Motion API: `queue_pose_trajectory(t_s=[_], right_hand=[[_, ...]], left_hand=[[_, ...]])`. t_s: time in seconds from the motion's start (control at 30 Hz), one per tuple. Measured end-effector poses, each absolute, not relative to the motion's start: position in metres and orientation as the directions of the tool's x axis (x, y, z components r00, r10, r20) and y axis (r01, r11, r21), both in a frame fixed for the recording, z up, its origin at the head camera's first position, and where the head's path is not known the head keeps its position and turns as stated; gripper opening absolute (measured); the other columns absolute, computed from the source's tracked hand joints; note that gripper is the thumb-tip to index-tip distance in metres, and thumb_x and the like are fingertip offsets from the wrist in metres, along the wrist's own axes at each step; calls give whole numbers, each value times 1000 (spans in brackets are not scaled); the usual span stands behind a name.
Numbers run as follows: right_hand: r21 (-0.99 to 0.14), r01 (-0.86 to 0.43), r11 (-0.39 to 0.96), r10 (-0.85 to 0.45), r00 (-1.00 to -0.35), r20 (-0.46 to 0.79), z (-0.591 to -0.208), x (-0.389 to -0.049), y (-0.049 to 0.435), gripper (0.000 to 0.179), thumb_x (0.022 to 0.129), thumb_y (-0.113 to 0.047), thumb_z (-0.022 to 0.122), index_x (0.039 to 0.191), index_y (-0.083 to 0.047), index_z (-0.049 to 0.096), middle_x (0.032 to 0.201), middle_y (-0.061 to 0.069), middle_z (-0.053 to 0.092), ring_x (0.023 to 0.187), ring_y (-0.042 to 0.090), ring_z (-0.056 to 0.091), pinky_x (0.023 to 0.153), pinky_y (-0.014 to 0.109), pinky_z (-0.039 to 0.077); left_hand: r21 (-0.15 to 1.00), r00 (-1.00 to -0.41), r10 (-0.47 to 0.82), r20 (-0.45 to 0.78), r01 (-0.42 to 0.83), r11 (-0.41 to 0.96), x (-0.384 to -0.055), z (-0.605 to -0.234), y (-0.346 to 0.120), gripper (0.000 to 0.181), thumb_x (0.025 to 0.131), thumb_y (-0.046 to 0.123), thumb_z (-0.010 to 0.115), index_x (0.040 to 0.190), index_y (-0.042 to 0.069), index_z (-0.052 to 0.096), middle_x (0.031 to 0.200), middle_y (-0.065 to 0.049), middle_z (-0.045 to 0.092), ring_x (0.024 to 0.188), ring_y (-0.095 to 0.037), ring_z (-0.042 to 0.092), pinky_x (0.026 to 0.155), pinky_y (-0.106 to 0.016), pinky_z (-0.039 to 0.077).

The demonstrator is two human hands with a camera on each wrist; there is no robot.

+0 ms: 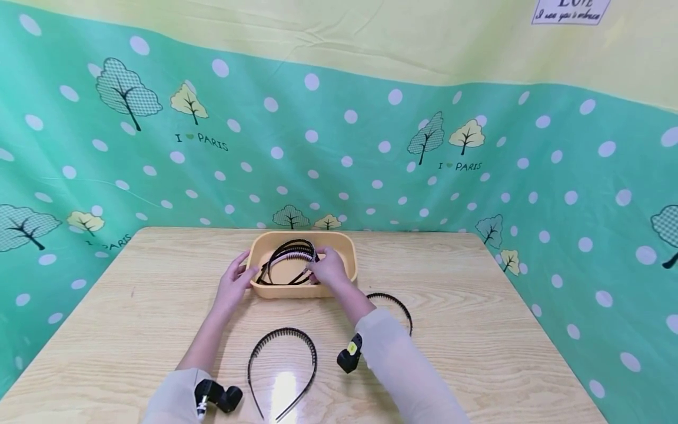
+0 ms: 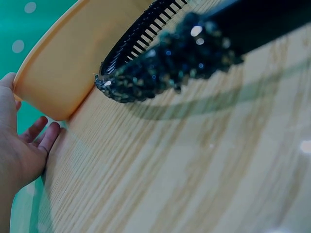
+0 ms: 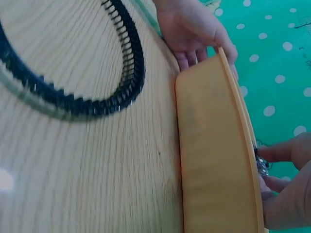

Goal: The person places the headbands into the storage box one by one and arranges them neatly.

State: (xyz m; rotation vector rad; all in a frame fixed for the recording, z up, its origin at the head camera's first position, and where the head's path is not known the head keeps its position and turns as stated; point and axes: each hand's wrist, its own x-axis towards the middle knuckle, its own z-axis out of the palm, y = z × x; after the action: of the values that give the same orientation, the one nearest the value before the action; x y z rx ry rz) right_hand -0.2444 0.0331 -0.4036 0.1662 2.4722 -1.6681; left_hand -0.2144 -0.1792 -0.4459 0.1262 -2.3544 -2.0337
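A yellow plastic bin (image 1: 296, 291) stands at the back of the table, holding several dark headbands (image 1: 288, 252). My left hand (image 1: 233, 280) holds the bin's left end, thumb at the rim and fingers outside along the wall. Reaching over the front rim, my right hand (image 1: 329, 269) pinches a headband with a sparkling decorated part (image 3: 262, 165) between thumb and fingers. Most of that headband is hidden by the bin wall in the right wrist view. A black toothed headband (image 1: 286, 331) lies in front of the bin, its beaded side (image 2: 160, 68) close in the left wrist view.
Another black toothed headband (image 1: 396, 299) lies to the right of the bin, partly hidden under my right forearm. The wooden table (image 1: 477, 353) runs back to a green dotted cloth (image 1: 360, 147) hanging behind and at both sides.
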Motion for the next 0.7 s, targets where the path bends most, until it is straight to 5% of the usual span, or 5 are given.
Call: queue_pose_trajectory(t_s=[0.2, 0.7], right_hand=[[-809, 92, 581, -34, -990, -137, -407, -247, 43, 45, 80, -12, 72, 121, -2, 57, 96, 12, 64, 60, 13, 58, 55, 20, 48], [-794, 45, 606, -102, -986, -134, -410, -246, 47, 47, 79, -14, 73, 119, 0, 56, 76, 9, 69, 75, 28, 69, 57, 21, 48]], left_hand=[[988, -996, -86, -36, -48, 144, -220, -453, -182, 57, 94, 17, 52, 147, 16, 30, 130, -26, 48, 97, -13, 56, 72, -15, 51], [985, -995, -96, 6, -10, 171, -235, -481, -188, 57, 95, 26, 53, 147, 22, 30, 130, -23, 48, 88, 7, 52, 73, -14, 50]])
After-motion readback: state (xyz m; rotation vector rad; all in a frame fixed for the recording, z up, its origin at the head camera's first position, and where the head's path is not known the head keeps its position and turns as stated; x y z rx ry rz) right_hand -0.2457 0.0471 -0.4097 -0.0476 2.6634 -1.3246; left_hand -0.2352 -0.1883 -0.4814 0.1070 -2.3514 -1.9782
